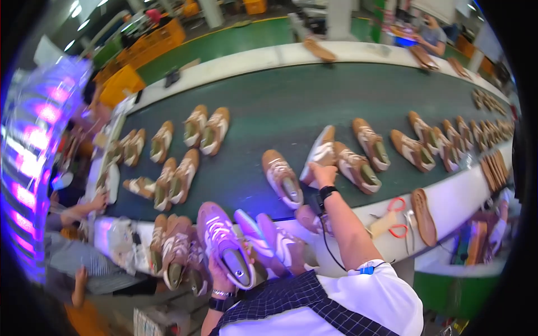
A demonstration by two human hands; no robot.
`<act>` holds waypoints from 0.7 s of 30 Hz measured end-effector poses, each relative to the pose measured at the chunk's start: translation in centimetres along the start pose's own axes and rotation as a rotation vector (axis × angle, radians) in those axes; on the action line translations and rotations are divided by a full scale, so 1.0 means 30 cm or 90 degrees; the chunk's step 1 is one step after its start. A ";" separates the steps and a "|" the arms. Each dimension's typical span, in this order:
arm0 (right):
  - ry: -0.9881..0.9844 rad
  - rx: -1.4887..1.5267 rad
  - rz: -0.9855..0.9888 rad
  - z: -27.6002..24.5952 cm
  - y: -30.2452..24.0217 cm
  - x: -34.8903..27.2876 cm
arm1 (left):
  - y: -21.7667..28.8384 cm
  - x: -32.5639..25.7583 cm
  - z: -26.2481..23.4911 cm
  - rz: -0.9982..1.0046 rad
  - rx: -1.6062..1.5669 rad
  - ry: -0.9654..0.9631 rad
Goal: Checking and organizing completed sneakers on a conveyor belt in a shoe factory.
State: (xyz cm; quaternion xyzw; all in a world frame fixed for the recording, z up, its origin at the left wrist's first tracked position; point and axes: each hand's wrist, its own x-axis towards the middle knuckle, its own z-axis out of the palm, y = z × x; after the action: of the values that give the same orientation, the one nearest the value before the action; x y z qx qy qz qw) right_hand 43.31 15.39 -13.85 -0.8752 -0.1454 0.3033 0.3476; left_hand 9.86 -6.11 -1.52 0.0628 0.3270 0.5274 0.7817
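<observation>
My right hand [324, 175] reaches out over the green conveyor belt [291, 106] and grips a tan and white sneaker [319, 152] tipped on its side, sole outward. A black watch sits on that wrist. My left hand [221, 277] holds another tan sneaker [225, 242] from below, close to my chest and lit purple. Beside it lie two more sneakers [274, 241] on the white belt edge.
Many tan sneakers [207, 130] lie in pairs along the belt. Red-handled scissors [397, 215] and a brown insole [423, 215] rest on the white ledge at right. Another person's hand [95, 203] works at the left. Yellow crates [151, 45] stand beyond the belt.
</observation>
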 end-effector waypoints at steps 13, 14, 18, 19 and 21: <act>-0.409 0.279 -0.230 -0.346 -0.071 -0.231 | 0.137 -0.048 -0.006 0.023 0.087 -0.200; -0.328 0.204 -0.344 -0.421 -0.100 -0.323 | 0.137 -0.037 0.062 0.044 0.117 -0.198; -0.299 0.242 -0.621 -0.611 -0.196 -0.680 | 0.106 0.051 0.142 0.057 0.096 -0.276; -0.428 0.346 -0.577 -0.615 -0.207 -0.718 | 0.100 0.065 0.138 0.026 0.037 -0.309; -0.727 0.530 -0.418 -0.531 -0.162 -0.673 | 0.069 0.105 0.123 -0.048 -0.078 -0.380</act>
State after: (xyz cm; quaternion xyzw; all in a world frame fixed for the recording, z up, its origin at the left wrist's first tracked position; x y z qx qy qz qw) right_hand 37.54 1.19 7.36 -0.2928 -0.4278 0.6181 0.5909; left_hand 11.11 -1.56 0.86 0.1552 0.0528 0.4748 0.8647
